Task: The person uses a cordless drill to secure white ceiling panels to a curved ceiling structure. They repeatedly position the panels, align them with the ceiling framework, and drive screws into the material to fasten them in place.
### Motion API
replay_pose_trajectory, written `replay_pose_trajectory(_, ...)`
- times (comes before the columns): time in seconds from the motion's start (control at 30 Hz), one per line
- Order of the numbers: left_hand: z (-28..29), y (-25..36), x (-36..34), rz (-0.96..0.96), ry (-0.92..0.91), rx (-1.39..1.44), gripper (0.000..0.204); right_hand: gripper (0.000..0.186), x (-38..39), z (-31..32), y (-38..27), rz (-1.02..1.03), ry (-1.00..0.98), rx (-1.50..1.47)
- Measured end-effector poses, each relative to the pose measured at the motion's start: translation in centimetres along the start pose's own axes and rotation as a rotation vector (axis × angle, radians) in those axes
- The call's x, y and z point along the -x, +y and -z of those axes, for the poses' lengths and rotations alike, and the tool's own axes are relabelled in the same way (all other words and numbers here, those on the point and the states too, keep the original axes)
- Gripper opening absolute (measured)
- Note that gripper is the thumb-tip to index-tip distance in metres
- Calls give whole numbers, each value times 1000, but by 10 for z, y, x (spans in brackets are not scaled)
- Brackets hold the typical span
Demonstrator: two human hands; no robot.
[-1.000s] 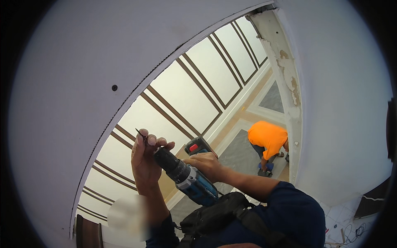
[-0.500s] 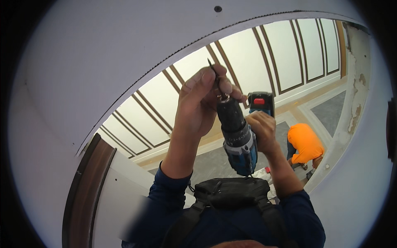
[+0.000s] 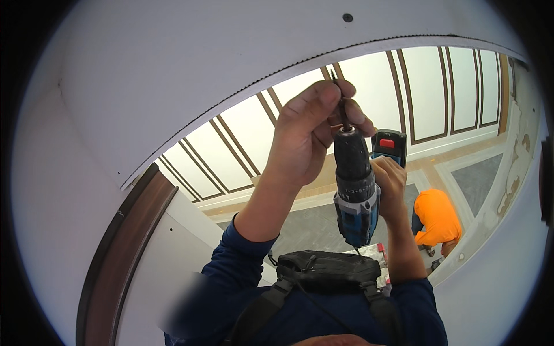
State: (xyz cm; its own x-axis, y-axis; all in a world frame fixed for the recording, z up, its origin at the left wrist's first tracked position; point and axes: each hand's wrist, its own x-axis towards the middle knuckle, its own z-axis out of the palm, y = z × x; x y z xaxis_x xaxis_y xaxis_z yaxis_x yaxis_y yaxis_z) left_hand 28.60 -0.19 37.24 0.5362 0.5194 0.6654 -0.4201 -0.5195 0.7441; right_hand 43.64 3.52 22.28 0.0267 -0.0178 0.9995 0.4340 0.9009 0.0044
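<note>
A blue and black cordless drill (image 3: 356,196) points upward in front of me, its battery with a red latch (image 3: 386,143) toward the far side. My right hand (image 3: 389,183) is wrapped round its handle. At the chuck, a dark driver bit (image 3: 345,117) sticks up. My left hand (image 3: 311,121) pinches a dark screw (image 3: 333,75) at the tip of the bit, and the screw's pointed end shows above the fingertips. The screw's head is hidden by the fingers. Above the drill is the sawn edge (image 3: 323,55) of a white ceiling board.
A dark screw head (image 3: 347,18) sits in the white board (image 3: 190,69) overhead. Brown wooden trim (image 3: 124,248) runs along the left. Far below, at the right, a person in an orange shirt (image 3: 437,216) bends over the grey floor (image 3: 300,222). A black chest bag (image 3: 326,266) hangs on me.
Both hands and the drill have shifted right in the picture. The board's cut edge sits lower in view. The left fingers still pinch the screw on the bit.
</note>
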Motion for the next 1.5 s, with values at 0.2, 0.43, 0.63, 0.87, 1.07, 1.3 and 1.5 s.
replay_pose_trajectory(0.2,-1,-7,-9,-1,14,-50,31,39,2,3,10,5,38,36)
replay_pose_trajectory(0.43,-1,-8,-15,-14,-23,-23,30,37,-9,9,7,-8,37,47)
replay_pose_trajectory(0.63,2,-10,-17,-22,-63,66,31,38,-12,10,8,4,43,58)
replay_pose_trajectory(0.87,6,-12,-20,-39,-77,73,37,37,-13,9,5,-15,16,26)
replay_pose_trajectory(1.07,-20,-32,22,-46,172,-528,84,34,-13,17,9,-11,-19,82)
replay_pose_trajectory(1.3,-47,-75,83,-55,257,-458,112,36,-9,14,4,-20,-41,123)
replay_pose_trajectory(1.5,-47,-71,76,-38,262,-434,97,36,-16,20,-5,-22,-39,206)
